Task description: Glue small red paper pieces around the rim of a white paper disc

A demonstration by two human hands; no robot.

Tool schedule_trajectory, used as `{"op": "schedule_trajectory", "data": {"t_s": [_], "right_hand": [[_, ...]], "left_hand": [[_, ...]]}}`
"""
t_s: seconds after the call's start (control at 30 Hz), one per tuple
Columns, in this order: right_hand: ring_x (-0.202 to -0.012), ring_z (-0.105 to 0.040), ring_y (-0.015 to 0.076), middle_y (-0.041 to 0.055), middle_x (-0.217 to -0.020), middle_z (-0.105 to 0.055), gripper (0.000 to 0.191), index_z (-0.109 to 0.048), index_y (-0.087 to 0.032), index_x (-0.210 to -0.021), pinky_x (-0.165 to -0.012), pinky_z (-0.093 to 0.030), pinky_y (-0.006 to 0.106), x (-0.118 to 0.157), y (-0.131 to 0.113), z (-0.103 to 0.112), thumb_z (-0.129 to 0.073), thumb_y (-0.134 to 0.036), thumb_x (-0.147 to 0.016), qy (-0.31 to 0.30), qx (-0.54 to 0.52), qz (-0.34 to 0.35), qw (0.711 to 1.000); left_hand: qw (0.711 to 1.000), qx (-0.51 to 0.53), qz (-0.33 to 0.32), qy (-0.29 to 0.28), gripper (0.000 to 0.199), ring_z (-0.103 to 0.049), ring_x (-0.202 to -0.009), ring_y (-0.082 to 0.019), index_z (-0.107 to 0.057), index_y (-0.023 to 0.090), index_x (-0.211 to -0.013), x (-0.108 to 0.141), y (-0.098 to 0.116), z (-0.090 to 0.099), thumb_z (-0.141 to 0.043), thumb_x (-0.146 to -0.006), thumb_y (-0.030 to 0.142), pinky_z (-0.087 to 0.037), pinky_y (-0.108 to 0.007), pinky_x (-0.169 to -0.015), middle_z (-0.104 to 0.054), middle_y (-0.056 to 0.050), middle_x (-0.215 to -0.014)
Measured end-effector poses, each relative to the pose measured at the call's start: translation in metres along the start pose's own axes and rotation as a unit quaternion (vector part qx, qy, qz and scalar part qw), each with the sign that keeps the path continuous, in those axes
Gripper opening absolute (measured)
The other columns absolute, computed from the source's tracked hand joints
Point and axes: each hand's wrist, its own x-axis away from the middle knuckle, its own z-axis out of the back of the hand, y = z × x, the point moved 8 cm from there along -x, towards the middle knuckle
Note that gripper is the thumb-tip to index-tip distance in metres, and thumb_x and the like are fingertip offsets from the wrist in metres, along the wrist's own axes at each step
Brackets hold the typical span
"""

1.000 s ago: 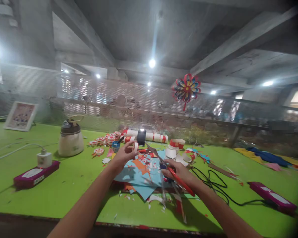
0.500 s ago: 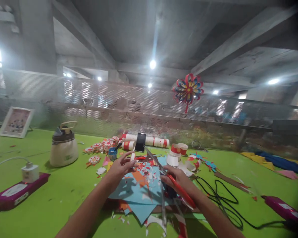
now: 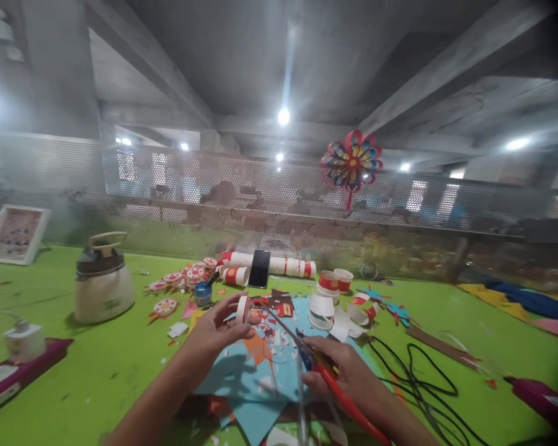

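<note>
Between the thumb and fingers of my left hand [image 3: 219, 325] is a short white ring with a red edge, the cut-off base of a paper cup [image 3: 242, 311]. My right hand [image 3: 341, 365] is closed around red-handled scissors [image 3: 348, 404], whose blades point forward and left, apart from the cup base. Below both hands lie light blue paper sheets [image 3: 255, 387] strewn with orange, red and white scraps. Paper cups [image 3: 322, 311], one upside down, stand beyond my right hand. A blue jar [image 3: 203, 293] sits beyond my left hand.
A phone [image 3: 259, 269] leans against a long white-and-red paper-cup roll [image 3: 292, 265]. Red-and-white paper discs [image 3: 195, 274] are piled left of it. A large bottle [image 3: 104, 282] and purple power strip [image 3: 28, 371] stand left. A black cable [image 3: 421, 371] winds at right; perforated mesh rises behind.
My right hand and the scissors have come slightly lower and nearer. My left hand has shifted a little left and down, still with the cup base. The view has tilted slightly.
</note>
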Motion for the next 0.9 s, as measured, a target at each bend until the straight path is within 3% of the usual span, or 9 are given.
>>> {"op": "schedule_trajectory", "data": {"t_s": [0.1,0.23,0.37,0.57,0.73,0.9], "right_hand": [[-0.083,-0.060,0.0228,0.0053,-0.093,-0.069,0.043,-0.067,-0.019,-0.112,-0.075,-0.047,0.031,0.001,0.000,-0.002,-0.066,-0.047,-0.081,-0.009,-0.003,0.003,1.000],[-0.082,-0.060,0.0228,0.0056,-0.091,-0.068,0.043,-0.067,-0.019,-0.113,-0.074,-0.047,0.031,0.001,0.003,-0.003,-0.062,-0.049,-0.084,-0.019,0.012,0.005,1.000],[-0.075,-0.057,0.0209,0.0049,-0.084,-0.066,0.045,-0.067,-0.019,-0.114,-0.069,-0.046,0.031,0.003,0.007,-0.005,-0.060,-0.052,-0.084,-0.027,0.010,-0.011,1.000],[-0.089,-0.060,0.0255,0.0089,-0.101,-0.068,0.048,-0.067,-0.021,-0.114,-0.077,-0.048,0.035,0.007,-0.001,-0.006,-0.062,-0.057,-0.082,-0.053,-0.023,-0.002,0.998],[-0.083,-0.060,0.0238,0.0072,-0.096,-0.069,0.047,-0.068,-0.021,-0.112,-0.077,-0.048,0.035,0.008,-0.007,-0.009,-0.061,-0.058,-0.082,-0.096,-0.072,0.013,0.993],[-0.079,-0.058,0.0210,0.0060,-0.090,-0.066,0.054,-0.066,-0.019,-0.116,-0.073,-0.048,0.032,0.011,-0.002,-0.012,-0.062,-0.060,-0.081,-0.096,-0.071,0.017,0.993]], "left_hand": [[0.999,-0.026,-0.017,0.008,0.060,-0.069,-0.094,-0.028,-0.062,0.024,-0.120,-0.002,0.004,0.001,-0.085,-0.065,0.025,-0.055,-0.040,-0.076,-0.070,-0.011,-0.110],[0.995,-0.076,-0.055,0.039,0.059,-0.066,-0.089,-0.024,-0.062,0.022,-0.119,-0.004,0.011,0.005,-0.084,-0.064,0.027,-0.053,-0.038,-0.079,-0.070,-0.007,-0.096],[0.989,-0.109,-0.088,0.041,0.058,-0.065,-0.088,-0.023,-0.061,0.022,-0.118,-0.001,0.017,0.004,-0.083,-0.065,0.030,-0.053,-0.037,-0.075,-0.069,-0.007,-0.098],[0.967,-0.199,-0.138,0.073,0.054,-0.062,-0.099,-0.028,-0.065,0.026,-0.116,0.010,0.034,0.004,-0.084,-0.065,0.031,-0.053,-0.039,-0.078,-0.064,-0.008,-0.115],[0.960,-0.219,-0.156,0.074,0.059,-0.062,-0.099,-0.028,-0.064,0.026,-0.119,0.013,0.040,0.002,-0.084,-0.064,0.033,-0.053,-0.039,-0.078,-0.066,-0.009,-0.115],[0.944,-0.275,-0.174,0.057,0.054,-0.061,-0.101,-0.025,-0.058,0.023,-0.120,0.013,0.042,-0.003,-0.077,-0.071,0.033,-0.054,-0.040,-0.081,-0.064,-0.009,-0.119]]}}
